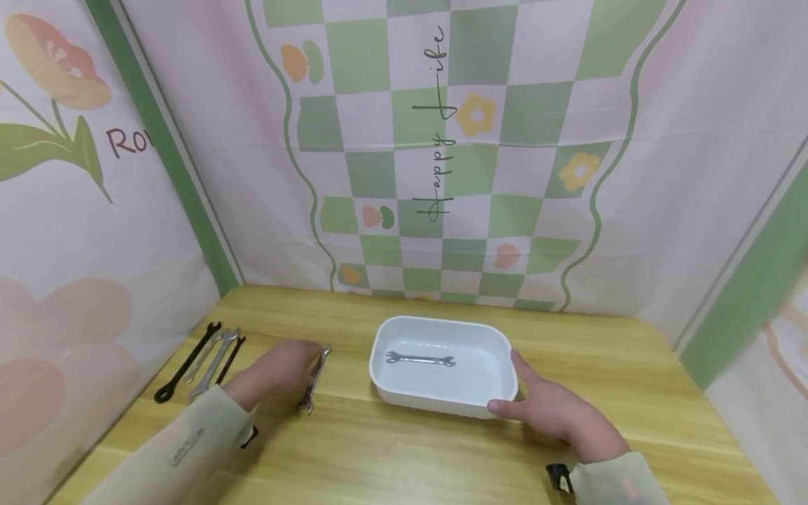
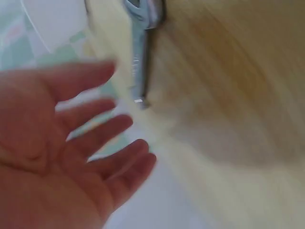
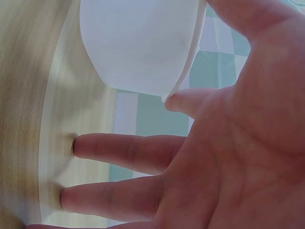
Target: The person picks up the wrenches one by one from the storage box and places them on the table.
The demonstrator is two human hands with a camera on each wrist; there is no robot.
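Note:
A silver open-ended wrench [image 1: 318, 379] lies on the table beside my left hand [image 1: 287, 366]. In the left wrist view, which is blurred, that hand's fingers are loosely extended and apart from the wrench [image 2: 138, 62]. A white rectangular plastic bin [image 1: 435, 409] stands right of it, with another silver open-ended wrench [image 1: 419, 360] lying inside. My right hand [image 1: 552, 410] touches the bin's right end with thumb and index finger spread. In the right wrist view, the other fingers extend beside the bin [image 3: 138, 43], with their tips near the tabletop.
Several wrenches lie in a row at the table's left: a black one [image 1: 187, 365], silver ones including a larger one [image 1: 216, 365], and a dark reddish one [image 1: 231, 360]. A printed curtain [image 1: 252, 175] rises behind the wooden table [image 1: 410, 456] and at its sides.

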